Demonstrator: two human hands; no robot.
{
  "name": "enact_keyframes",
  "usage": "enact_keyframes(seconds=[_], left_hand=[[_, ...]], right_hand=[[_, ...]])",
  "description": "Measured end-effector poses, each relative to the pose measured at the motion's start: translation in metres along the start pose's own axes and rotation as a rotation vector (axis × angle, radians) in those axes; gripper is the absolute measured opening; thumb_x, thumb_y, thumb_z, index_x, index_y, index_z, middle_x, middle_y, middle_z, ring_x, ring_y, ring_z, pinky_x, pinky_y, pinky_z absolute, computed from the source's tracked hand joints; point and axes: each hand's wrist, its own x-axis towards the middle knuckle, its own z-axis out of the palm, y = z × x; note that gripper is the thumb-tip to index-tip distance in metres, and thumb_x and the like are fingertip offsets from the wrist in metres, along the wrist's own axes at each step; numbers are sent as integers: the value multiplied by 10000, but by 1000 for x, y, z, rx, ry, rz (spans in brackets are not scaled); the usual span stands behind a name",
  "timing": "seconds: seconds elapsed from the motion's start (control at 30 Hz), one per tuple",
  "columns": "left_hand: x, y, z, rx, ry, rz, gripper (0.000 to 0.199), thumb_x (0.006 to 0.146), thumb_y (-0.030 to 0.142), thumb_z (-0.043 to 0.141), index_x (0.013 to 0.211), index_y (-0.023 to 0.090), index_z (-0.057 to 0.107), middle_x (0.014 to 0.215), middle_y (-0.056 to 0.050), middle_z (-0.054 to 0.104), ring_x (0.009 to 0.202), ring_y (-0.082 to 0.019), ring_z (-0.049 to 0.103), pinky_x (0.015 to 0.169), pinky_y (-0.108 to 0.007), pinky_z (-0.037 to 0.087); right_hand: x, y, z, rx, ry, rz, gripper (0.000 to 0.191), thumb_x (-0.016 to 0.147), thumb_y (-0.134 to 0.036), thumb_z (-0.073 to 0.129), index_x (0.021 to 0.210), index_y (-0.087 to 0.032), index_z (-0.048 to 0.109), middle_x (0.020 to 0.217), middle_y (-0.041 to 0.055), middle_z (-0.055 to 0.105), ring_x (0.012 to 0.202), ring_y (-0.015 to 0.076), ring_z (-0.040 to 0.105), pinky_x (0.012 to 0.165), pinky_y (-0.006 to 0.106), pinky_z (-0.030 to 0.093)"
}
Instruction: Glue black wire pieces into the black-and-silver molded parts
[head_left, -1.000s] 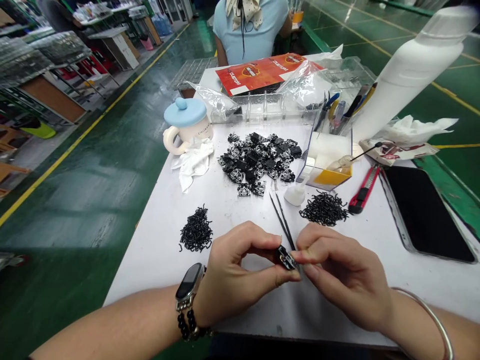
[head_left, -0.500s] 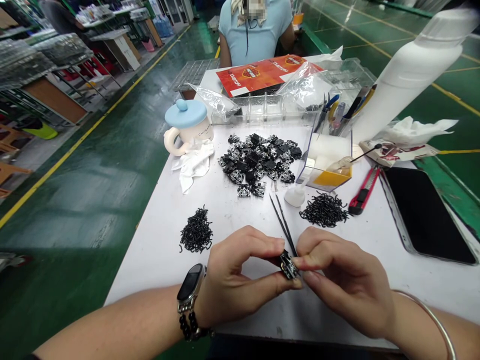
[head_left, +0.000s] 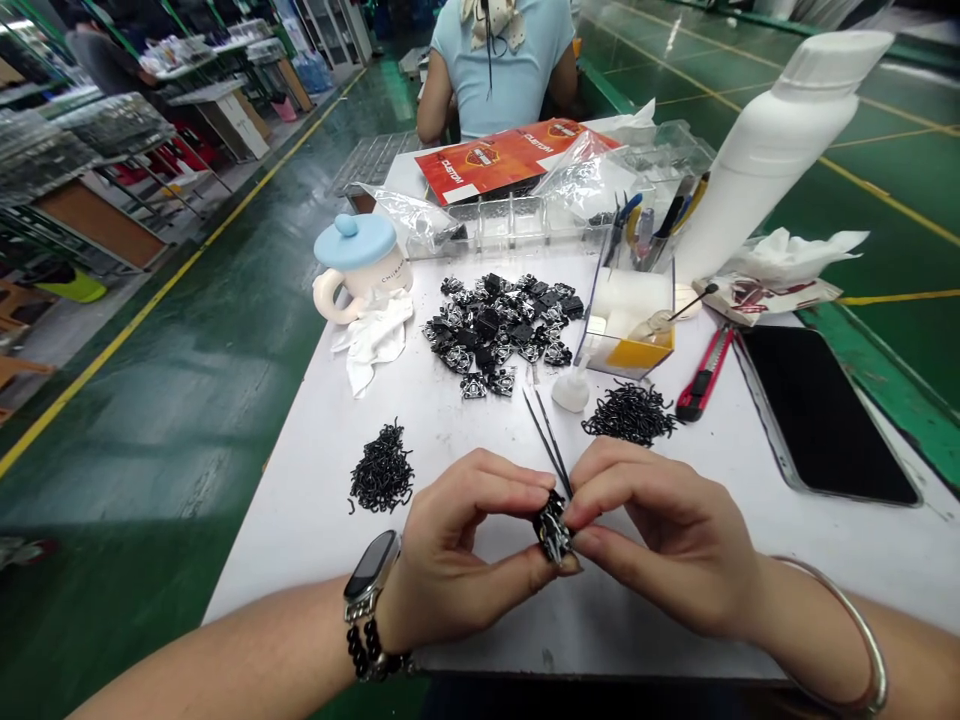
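Observation:
My left hand (head_left: 465,560) pinches a small black-and-silver part (head_left: 553,530) between thumb and fingers, just over the near part of the table. My right hand (head_left: 667,540) is closed too, its thumb and forefinger pressed together at the part's right edge; whether a tiny piece sits between them is hidden. Behind the fingers lies a pair of thin black tweezers (head_left: 550,440), tips pointing away, the near end covered by my right hand. Farther back is a heap of similar black-and-silver parts (head_left: 487,325). Small curved black pieces form a left pile (head_left: 381,470) and a right pile (head_left: 630,412).
On the white table (head_left: 300,540) stand a lidded mug (head_left: 364,262) with crumpled tissue (head_left: 379,340), a clear tool box (head_left: 630,310) and a leaning white bottle (head_left: 780,150). A red cutter (head_left: 705,375) and a phone (head_left: 825,415) lie right. A person in light blue (head_left: 502,70) sits beyond.
The whole view has shifted slightly, so the table's things appear farther left. Both hands keep hold of the part, which has turned a little between the fingers.

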Motion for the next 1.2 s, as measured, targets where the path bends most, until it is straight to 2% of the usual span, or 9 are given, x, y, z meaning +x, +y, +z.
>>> enact_keyframes(seconds=[0.63, 1.03, 1.2], left_hand=[[-3, 0, 0, -32, -42, 20, 512, 629, -64, 720, 1069, 163, 593, 1085, -76, 639, 928, -162, 634, 802, -269, 558], [-4, 2, 0, -44, -46, -28, 506, 640, -41, 725, 1069, 192, 590, 1090, -69, 634, 917, -159, 624, 801, -279, 560], [-1, 5, 0, -72, -36, -49, 481, 664, -13, 726, 1071, 205, 589, 1076, -72, 629, 912, -173, 638, 796, -301, 574]], right_hand=[[2, -8, -3, -109, -25, -122, 107, 768, -37, 613, 860, -91, 626, 754, 52, 616, 754, 94, 535, 668, 235, 462], [4, -8, -3, -128, -16, -114, 132, 777, -59, 608, 883, -134, 635, 733, 43, 632, 718, 110, 552, 634, 252, 480], [3, -12, -6, -188, 17, -163, 171, 767, -36, 600, 906, -121, 650, 761, 49, 618, 721, 106, 556, 632, 245, 496]])
